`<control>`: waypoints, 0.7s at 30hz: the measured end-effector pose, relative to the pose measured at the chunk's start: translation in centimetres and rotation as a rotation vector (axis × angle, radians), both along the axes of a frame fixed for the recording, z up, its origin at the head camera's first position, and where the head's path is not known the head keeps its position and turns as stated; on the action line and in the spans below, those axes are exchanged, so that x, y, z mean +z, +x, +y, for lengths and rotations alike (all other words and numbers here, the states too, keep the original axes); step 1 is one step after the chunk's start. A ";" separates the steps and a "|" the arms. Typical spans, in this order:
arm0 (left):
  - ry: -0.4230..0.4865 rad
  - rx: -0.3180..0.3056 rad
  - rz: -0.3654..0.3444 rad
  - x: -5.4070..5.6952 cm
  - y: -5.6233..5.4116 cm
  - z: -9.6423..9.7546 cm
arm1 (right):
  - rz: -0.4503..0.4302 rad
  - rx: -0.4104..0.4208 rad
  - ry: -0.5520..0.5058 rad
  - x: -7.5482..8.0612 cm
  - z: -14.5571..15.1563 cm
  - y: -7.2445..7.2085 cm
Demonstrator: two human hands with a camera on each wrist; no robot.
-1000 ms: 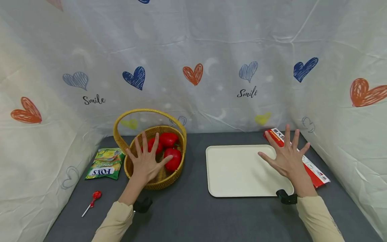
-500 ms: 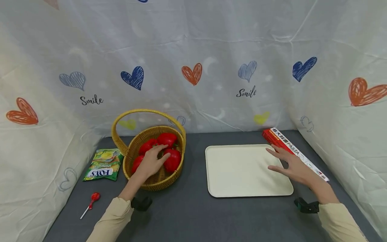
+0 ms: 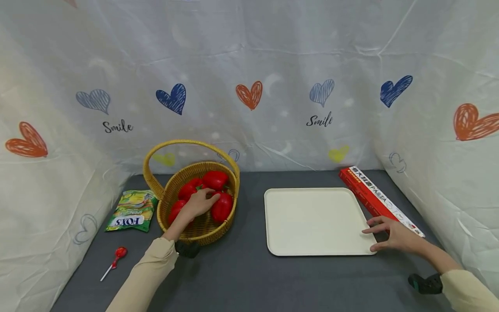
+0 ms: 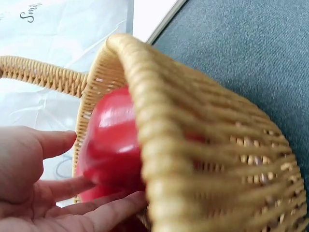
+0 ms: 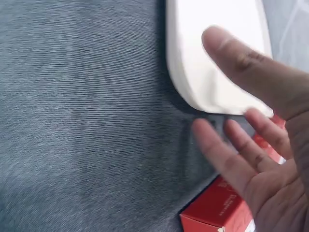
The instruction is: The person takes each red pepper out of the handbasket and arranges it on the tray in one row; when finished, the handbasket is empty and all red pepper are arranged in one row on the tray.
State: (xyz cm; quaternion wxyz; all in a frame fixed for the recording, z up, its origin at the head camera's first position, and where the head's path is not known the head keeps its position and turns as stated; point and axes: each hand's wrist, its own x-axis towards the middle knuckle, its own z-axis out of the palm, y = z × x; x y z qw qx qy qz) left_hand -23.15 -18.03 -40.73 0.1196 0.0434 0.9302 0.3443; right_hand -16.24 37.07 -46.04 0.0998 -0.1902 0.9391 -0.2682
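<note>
Right hand [image 3: 396, 235] drew back, spread; left hand [image 3: 199, 203], seemingly wide, reaches a pepper [image 3: 223, 209].

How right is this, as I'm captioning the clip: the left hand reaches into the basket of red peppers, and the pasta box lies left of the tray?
Wrong side: the pasta box lies right of the tray, as the head view shows; the rest stands.

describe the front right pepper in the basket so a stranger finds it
On the dark grey table, left of the cream tray, stands a yellow wicker basket. The red pepper sits inside by its right wall, beside the left hand; the other visible peppers lie farther back or left.
</note>
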 end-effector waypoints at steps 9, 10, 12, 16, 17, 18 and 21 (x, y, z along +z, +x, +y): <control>0.056 0.065 -0.007 -0.4 0.3 0.8 | 0.200 0.028 0.126 -1.1 -0.2 0.9; 0.079 0.071 -0.007 -0.5 0.3 0.7 | 0.211 0.029 0.121 -1.1 -0.2 1.0; 0.130 0.085 -0.009 -0.6 0.3 0.6 | 0.218 0.021 0.124 -1.2 -0.3 1.1; 0.249 0.104 -0.045 -0.6 0.4 0.3 | 0.212 0.018 0.125 -1.1 -0.2 1.3; 0.269 0.104 -0.059 -0.6 0.5 0.3 | 0.214 0.018 0.126 -1.1 -0.2 1.3; 0.288 0.091 -0.075 -0.5 0.5 0.2 | 0.218 0.020 0.127 -1.1 -0.1 1.2; 0.326 0.038 -0.137 -0.1 0.5 -0.2 | 0.220 0.024 0.120 -1.4 0.0 1.2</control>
